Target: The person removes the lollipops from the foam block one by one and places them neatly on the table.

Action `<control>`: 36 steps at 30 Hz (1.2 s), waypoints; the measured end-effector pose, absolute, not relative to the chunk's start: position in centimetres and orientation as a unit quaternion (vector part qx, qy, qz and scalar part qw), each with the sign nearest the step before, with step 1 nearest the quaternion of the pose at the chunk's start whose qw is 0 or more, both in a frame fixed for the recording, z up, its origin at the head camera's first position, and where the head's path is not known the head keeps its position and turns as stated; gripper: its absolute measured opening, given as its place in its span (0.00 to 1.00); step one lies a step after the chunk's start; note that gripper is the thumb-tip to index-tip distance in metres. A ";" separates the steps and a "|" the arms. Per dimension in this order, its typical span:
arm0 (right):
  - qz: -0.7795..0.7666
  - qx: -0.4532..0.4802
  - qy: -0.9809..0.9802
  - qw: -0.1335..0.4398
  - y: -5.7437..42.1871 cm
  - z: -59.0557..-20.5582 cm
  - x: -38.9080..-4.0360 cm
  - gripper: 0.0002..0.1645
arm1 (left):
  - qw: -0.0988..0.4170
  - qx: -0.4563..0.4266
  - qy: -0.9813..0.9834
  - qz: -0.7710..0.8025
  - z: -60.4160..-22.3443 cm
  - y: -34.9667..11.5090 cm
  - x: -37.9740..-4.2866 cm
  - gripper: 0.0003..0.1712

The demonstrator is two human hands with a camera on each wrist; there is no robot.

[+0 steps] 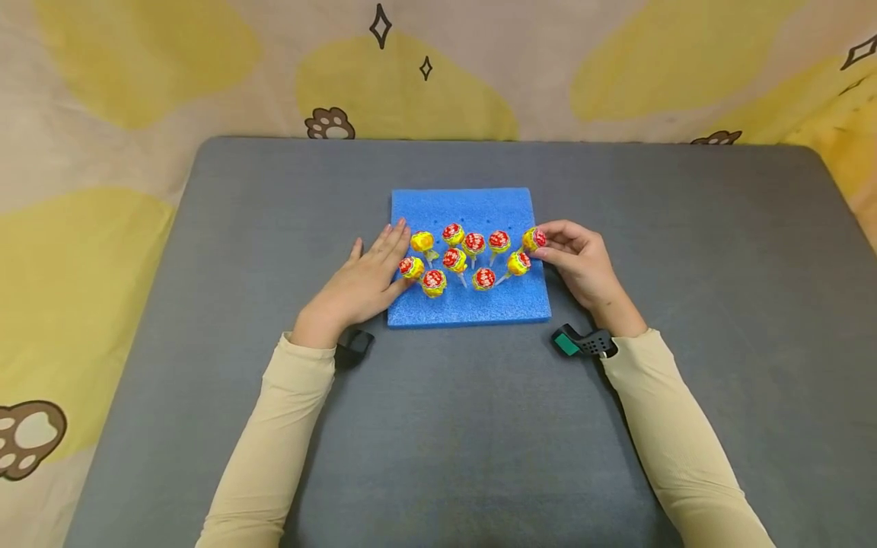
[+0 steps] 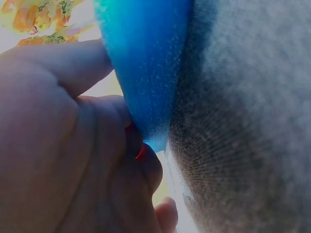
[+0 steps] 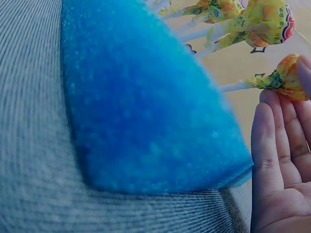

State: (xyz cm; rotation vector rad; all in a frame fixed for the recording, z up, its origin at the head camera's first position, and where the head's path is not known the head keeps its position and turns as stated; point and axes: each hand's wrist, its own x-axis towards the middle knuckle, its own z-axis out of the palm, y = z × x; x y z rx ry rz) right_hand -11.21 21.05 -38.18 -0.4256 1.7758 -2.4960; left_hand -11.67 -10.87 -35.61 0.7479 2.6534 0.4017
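A blue foam block point(image 1: 466, 310) lies on the grey table, and several lollipops in yellow and red wrappers stand in it by their white sticks. At the block's right edge my right hand point(image 1: 584, 262) pinches the head of a lollipop point(image 1: 534, 239) between thumb and fingers. The right wrist view shows that lollipop point(image 3: 286, 80) with its stick reaching to the foam. My left hand point(image 1: 363, 280) rests against the left edge of the block with its fingers extended, beside a lollipop point(image 1: 411, 267) at the left end.
Small holes dot the back part of the foam. The grey table point(image 1: 466, 434) extends around the block on all sides. A yellow and cream cloth point(image 1: 445, 84) with paw prints hangs behind it. Dark straps point(image 1: 582, 342) sit at both wrists.
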 end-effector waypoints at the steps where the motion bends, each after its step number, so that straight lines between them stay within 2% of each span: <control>1: -0.808 -0.138 0.572 0.024 21.0 -38.2 -11.2 0.17 | 0.177 0.264 0.937 0.143 -35.6 -10.9 -11.6 0.41; 8: -0.847 -0.134 0.515 0.001 21.4 -38.4 -11.3 0.09 | 0.170 0.267 0.936 0.153 -35.8 -10.9 -11.6 0.41; 15: -0.897 -0.062 0.437 -0.021 22.5 -38.1 -11.7 0.04 | 0.166 0.267 0.936 0.158 -36.0 -10.9 -11.6 0.41; 21: -0.885 -0.028 0.465 -0.005 23.2 -37.9 -11.8 0.05 | 0.165 0.266 0.936 0.158 -36.1 -10.8 -11.6 0.41; 28: -0.864 -0.041 0.502 -0.010 24.9 -38.2 -12.3 0.08 | 0.165 0.265 0.937 0.158 -36.1 -10.8 -11.6 0.41; 31: -0.838 -0.046 0.544 0.000 25.3 -38.3 -12.4 0.10 | 0.168 0.263 0.937 0.157 -36.1 -10.9 -11.6 0.41; 36: -0.764 -0.028 0.645 -0.015 24.9 -38.4 -12.5 0.12 | 0.167 0.262 0.937 0.158 -36.1 -10.9 -11.6 0.41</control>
